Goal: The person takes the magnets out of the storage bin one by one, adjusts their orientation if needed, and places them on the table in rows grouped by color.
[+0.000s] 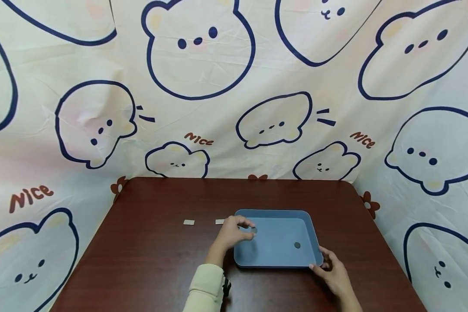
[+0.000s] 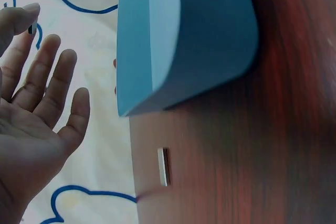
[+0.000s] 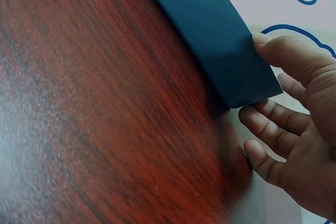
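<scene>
My left hand [image 1: 232, 234] is over the left part of a blue tray [image 1: 274, 261], pinching a small dark coin-like disc [image 1: 254, 230] between thumb and index finger. In the left wrist view, the thumb and index finger of the left hand [image 2: 39, 114] meet at the disc's edge, and the other fingers are spread. A similar round disc [image 1: 297, 245] lies flat on the tray floor, toward the right. At the tray's near right corner, my right hand [image 1: 335, 273] grips the edge. Its thumb rests on the wall [image 3: 231, 51] in the right wrist view, with fingers round the corner.
Two small pale rectangular pieces lie on the brown table [image 1: 152, 247] left of the tray: one piece [image 1: 189, 222] farther off, the other piece [image 1: 219, 222] beside the left hand. A patterned cloth [image 1: 226, 117] with bear faces hangs behind and at both sides.
</scene>
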Demonstrator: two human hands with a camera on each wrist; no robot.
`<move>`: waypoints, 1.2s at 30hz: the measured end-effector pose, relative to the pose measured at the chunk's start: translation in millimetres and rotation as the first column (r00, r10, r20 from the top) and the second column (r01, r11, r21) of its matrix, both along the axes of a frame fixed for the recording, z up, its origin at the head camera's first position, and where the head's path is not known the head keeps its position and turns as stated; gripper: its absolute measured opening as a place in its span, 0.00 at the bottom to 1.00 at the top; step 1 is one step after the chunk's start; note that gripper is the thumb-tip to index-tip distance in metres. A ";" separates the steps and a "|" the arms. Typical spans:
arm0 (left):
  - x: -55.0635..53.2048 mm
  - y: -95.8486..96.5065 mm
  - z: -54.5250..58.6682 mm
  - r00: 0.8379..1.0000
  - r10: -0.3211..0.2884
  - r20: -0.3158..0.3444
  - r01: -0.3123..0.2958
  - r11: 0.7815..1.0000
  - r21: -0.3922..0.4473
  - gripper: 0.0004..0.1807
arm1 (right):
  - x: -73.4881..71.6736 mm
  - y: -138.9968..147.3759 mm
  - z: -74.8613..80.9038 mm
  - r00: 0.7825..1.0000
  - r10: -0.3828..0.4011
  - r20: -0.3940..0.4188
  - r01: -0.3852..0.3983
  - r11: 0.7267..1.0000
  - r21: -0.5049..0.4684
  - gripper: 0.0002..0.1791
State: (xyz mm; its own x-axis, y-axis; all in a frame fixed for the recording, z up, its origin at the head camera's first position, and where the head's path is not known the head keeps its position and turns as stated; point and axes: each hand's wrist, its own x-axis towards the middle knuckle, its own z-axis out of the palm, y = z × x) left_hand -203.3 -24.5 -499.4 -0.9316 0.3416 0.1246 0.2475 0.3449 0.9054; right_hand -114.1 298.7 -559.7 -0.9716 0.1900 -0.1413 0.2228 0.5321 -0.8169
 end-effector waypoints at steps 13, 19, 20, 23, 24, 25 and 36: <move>15.4 -41.8 -14.2 0.997 0.083 -0.005 -0.082 0.996 0.044 0.10 | 0.5 -0.7 1.3 1.000 0.012 0.016 -0.011 1.000 -0.025 0.39; 17.0 -57.1 -20.2 0.992 0.119 0.028 -0.120 0.992 0.037 0.10 | -0.2 1.0 2.3 1.000 0.012 0.013 -0.011 1.000 -0.021 0.38; 17.4 -59.4 -21.3 0.992 0.127 0.028 -0.128 0.991 0.033 0.10 | -0.2 0.9 2.4 1.000 0.012 0.012 -0.012 1.000 -0.024 0.38; 18.0 -66.4 -25.8 0.989 0.146 0.032 -0.147 0.989 0.013 0.10 | -0.1 0.5 2.5 1.000 0.016 0.010 -0.016 0.999 -0.028 0.38; 17.9 -68.3 -27.6 0.988 0.151 0.032 -0.151 0.988 0.003 0.10 | 0.0 0.4 2.5 1.000 0.016 0.012 -0.016 1.000 -0.027 0.38; 18.0 -69.7 -29.4 0.988 0.153 0.036 -0.153 0.988 -0.002 0.10 | 0.3 0.4 2.6 1.000 0.015 0.013 -0.015 1.000 -0.027 0.38; 17.4 -75.4 -49.8 0.990 0.132 0.046 -0.122 0.977 -0.173 0.09 | 1.3 1.8 1.7 0.999 0.021 0.027 -0.020 0.999 -0.038 0.39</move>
State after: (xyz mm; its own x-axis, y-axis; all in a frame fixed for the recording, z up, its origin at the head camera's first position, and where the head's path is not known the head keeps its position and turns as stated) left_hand -185.9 -99.9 -549.2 -0.9726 0.2315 0.0200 0.1411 0.5201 0.8424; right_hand -112.8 300.5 -558.0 -0.9708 0.1644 -0.1745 0.2349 0.5053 -0.8304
